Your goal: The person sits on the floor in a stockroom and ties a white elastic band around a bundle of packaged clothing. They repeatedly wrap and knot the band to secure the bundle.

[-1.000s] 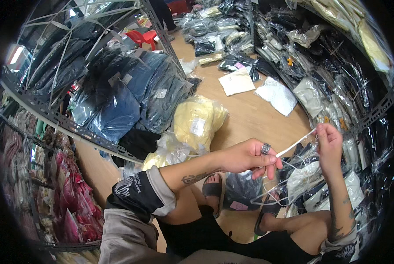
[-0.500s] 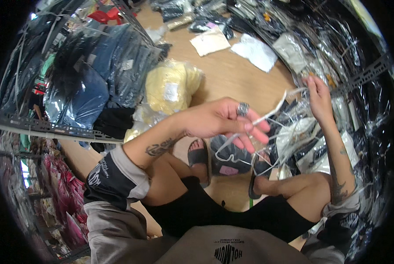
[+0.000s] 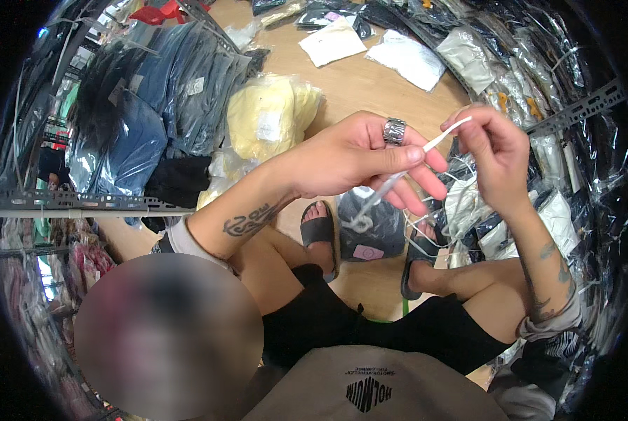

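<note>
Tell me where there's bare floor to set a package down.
The widest bare floor, beyond the left hand, lies between the yellow package and the pale packages; a smaller patch sits between the sandals, below the dark package. Bagged garments crowd both sides.

This looks like a clothing stockroom. Metal racks (image 3: 586, 108) stand on both sides, dark and blue clothes (image 3: 135, 133) in clear plastic are piled at the left, and a bagged yellow bundle (image 3: 265, 112) lies on the wood-coloured floor (image 3: 356, 88).
</note>
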The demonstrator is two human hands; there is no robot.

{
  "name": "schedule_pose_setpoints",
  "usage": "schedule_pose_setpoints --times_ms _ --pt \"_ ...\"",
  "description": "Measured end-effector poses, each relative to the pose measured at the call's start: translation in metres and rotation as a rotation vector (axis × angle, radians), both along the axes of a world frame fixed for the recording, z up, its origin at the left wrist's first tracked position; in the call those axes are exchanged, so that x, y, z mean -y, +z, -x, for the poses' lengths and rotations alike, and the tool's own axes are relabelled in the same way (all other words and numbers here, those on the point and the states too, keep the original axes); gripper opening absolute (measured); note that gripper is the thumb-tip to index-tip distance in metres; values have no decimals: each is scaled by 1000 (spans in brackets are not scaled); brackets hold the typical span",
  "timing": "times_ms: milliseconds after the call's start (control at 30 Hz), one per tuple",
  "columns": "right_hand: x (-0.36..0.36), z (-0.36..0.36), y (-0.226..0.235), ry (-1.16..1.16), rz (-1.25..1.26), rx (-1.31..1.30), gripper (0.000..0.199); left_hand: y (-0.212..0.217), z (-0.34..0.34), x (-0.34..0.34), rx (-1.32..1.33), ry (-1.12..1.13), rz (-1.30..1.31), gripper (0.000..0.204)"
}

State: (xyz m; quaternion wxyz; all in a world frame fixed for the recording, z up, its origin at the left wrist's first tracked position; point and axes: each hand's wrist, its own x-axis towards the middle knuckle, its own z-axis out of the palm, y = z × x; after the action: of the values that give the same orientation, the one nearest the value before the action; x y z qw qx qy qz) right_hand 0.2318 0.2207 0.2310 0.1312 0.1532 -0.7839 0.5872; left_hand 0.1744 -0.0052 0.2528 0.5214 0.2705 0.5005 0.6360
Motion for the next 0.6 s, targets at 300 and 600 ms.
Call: schedule_pose_setpoints --times_ms 300,600 --pt "-21 26 -10 -346 321 270 32 -4 -4 0 -95 -61 -20 29" --pt "-207 55 -67 -962 424 349 38 0 2 5 -144 -15 75 26"
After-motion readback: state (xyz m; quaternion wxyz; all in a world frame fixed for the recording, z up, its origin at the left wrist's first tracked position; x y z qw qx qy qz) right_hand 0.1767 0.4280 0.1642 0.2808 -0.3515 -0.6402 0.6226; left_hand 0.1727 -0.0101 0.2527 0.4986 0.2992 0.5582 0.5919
